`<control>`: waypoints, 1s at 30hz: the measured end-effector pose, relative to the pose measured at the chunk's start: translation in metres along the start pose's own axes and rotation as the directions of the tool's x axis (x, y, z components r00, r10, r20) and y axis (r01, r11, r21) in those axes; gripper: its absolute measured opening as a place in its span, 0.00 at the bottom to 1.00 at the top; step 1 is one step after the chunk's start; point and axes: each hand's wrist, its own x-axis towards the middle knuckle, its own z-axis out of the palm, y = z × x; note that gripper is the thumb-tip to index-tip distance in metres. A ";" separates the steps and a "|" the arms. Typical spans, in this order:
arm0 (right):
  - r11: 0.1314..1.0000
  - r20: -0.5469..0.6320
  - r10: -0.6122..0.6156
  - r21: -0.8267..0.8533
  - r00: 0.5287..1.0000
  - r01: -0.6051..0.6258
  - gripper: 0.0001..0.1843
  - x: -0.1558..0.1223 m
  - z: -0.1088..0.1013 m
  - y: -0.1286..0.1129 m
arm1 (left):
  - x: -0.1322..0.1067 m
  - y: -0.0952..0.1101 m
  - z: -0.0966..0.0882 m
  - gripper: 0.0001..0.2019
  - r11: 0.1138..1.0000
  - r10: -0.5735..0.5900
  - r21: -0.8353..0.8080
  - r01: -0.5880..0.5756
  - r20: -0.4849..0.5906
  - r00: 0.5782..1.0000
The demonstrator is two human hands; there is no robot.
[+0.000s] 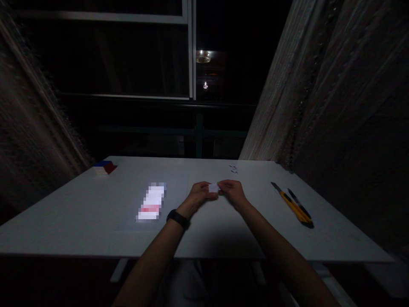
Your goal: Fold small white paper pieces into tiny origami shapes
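Observation:
Near the middle of the white table (204,230), a small white piece of paper (213,188) is held between both hands. My left hand (200,192), with a dark band on the wrist, has its fingers closed on the paper's left side. On the right edge, my right hand (232,190) pinches the same paper between thumb and fingers. Beyond the hands lie two small pieces with dark marks (234,172); their kind is too small to make out.
To the left a lit phone (151,202) with a blurred screen lies on a pale sheet (128,224). A blue, red and white block (102,167) stands at the far left. At right are a yellow utility knife (295,207), blade out, and a dark pen (298,202). Curtains (271,85) flank the table.

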 end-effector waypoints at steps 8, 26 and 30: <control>1.000 -0.012 -0.009 -0.018 1.000 0.008 0.17 -0.002 0.003 -0.002 | 0.005 -0.005 -0.005 0.23 0.996 0.018 0.082 -0.020 0.025 1.000; 0.997 0.070 0.069 0.027 0.995 -0.072 0.19 -0.003 -0.002 -0.004 | 0.002 -0.002 -0.003 0.22 0.998 -0.057 -0.004 0.058 0.086 0.995; 0.995 0.076 0.081 0.048 0.994 -0.085 0.19 -0.002 -0.003 -0.004 | 0.002 -0.002 -0.002 0.22 0.999 -0.052 -0.006 0.053 0.078 0.996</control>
